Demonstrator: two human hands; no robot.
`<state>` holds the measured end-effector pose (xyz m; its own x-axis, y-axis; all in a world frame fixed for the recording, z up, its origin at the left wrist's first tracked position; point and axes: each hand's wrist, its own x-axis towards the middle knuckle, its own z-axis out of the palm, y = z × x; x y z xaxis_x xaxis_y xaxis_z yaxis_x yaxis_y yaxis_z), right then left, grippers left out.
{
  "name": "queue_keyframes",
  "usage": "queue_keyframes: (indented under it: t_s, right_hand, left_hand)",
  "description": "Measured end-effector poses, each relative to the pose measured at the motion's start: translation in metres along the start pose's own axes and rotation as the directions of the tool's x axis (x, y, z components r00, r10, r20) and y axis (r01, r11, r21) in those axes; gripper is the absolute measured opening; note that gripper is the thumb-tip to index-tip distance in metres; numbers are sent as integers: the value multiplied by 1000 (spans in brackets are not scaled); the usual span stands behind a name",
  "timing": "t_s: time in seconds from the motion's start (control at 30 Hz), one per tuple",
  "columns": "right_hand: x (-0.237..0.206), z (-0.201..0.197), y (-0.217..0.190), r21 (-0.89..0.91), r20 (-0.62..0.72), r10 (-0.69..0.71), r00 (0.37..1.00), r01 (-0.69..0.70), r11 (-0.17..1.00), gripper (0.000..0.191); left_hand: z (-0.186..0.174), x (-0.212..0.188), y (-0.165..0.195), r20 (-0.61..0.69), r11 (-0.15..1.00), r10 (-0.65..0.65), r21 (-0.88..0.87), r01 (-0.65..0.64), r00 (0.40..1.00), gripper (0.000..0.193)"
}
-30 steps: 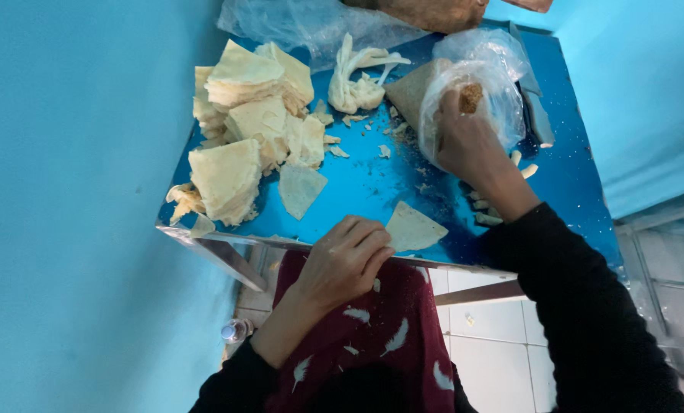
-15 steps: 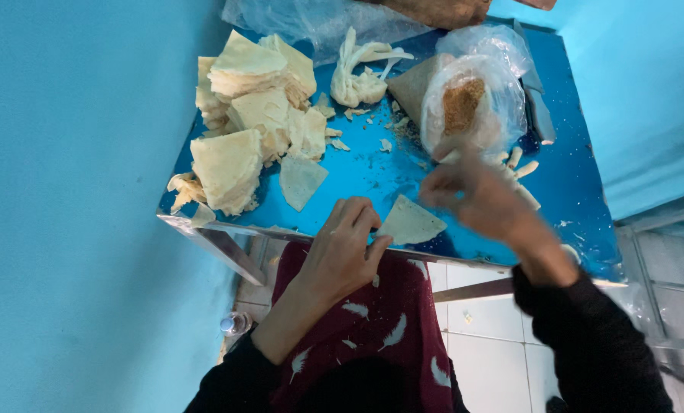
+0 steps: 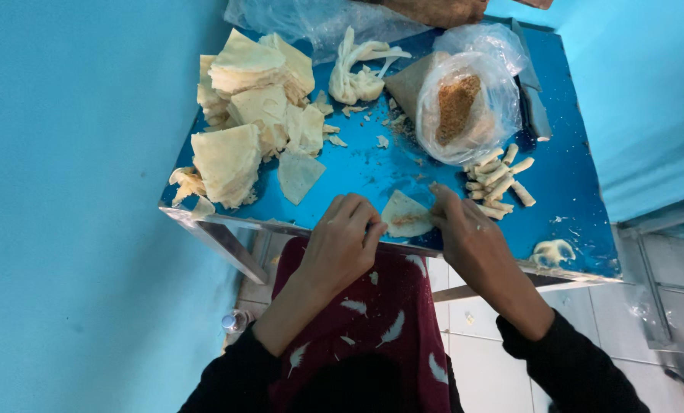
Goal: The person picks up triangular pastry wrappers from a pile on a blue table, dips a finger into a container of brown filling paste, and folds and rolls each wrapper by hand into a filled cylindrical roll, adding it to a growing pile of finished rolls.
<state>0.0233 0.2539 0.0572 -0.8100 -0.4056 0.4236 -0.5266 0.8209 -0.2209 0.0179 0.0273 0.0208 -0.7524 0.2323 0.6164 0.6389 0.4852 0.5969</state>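
Wrapper [image 3: 405,215] beside rolls [image 3: 496,183], bag [image 3: 464,107]

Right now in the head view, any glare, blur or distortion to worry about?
Head view: even, soft light with faint shadows; mild glare on the plastic bag and the table's metal edge; both hands and the pastry triangle are sharp; wide-angle bending slants the table edges.
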Motion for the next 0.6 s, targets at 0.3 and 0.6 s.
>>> queue_keyframes:
  t_s: [0.3,0.6]
  right_hand:
    - [7,-5,-6,-61,85,48,995,-43,997,61]
    - [16,-8,-10,-29,107,-33,994,36,999,69]
  left_hand:
    - [10,-10,18,-18,991,-36,-129,33,999,12]
    - [17,-13,21,53,999,11,-40,-8,999,28]
